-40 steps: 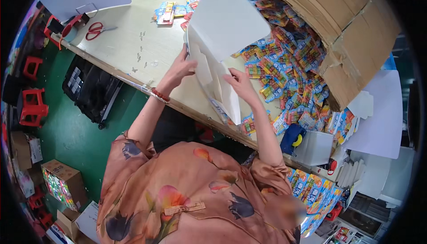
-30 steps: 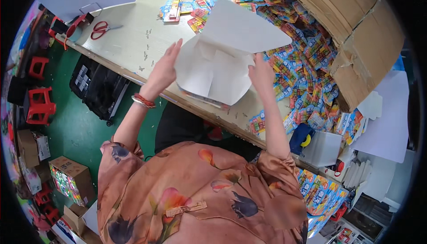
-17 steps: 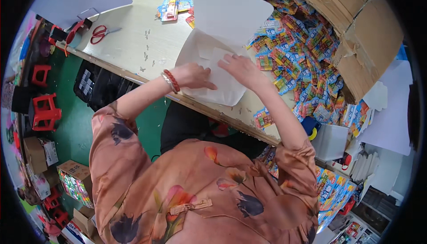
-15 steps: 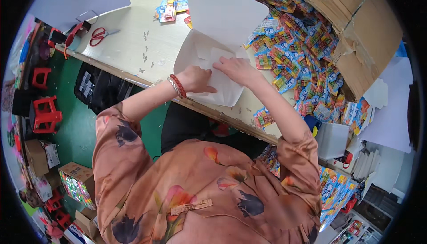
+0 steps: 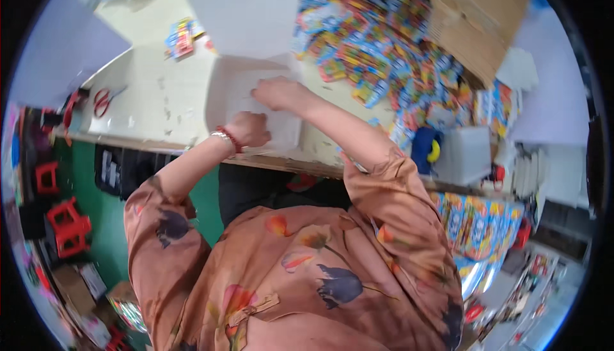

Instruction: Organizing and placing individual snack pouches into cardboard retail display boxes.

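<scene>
A white box [image 5: 219, 105] stands on the table with its tall lid [image 5: 246, 12] raised at the far side. Both of my hands are over its inside. My left hand [image 5: 251, 129], with a red and a silver bracelet at the wrist, is at the near part with its fingers curled. Farther in and to the right, my right hand [image 5: 279, 93] is bent over the box floor, its fingers closed. Blur and the hands themselves hide whether anything is between the fingers. Many colourful small packets [image 5: 358, 57] lie heaped to the right of the box.
Red-handled scissors [image 5: 102, 103] lie at the table's left. A few packets [image 5: 183, 36] sit left of the lid. A cardboard carton [image 5: 473, 18] is at the far right, and a grey-white bin [image 5: 465, 154] stands near the right end. Red stools [image 5: 68, 226] are on the green floor.
The whole view has shifted, with the box now farther left in it. My fingers, more spread before, are now curled. The white flaps seen inside the box earlier no longer stand out.
</scene>
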